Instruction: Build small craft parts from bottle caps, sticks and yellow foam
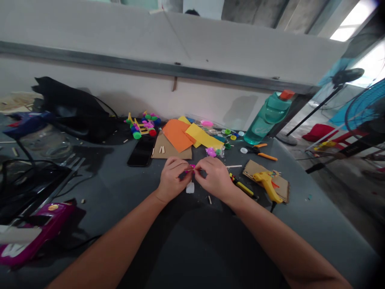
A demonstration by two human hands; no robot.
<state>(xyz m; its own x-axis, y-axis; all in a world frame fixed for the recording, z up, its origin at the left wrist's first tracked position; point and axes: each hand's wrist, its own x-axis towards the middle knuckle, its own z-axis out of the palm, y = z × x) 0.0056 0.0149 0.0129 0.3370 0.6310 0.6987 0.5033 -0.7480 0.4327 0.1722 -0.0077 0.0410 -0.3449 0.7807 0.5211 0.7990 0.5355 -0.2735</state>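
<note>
Pinching a small, slender piece (189,170) in the fingertips of both hands (174,178) (215,176), low over the counter (114,208), near a white square (190,188). Probably very light and easily bent; best gripped gently near the ends.

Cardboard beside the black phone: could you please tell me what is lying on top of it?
On the cardboard, orange paper covers much of the far part, and small wooden pieces lie on the bare near part. Whatever the paper covers cannot be seen.
</note>
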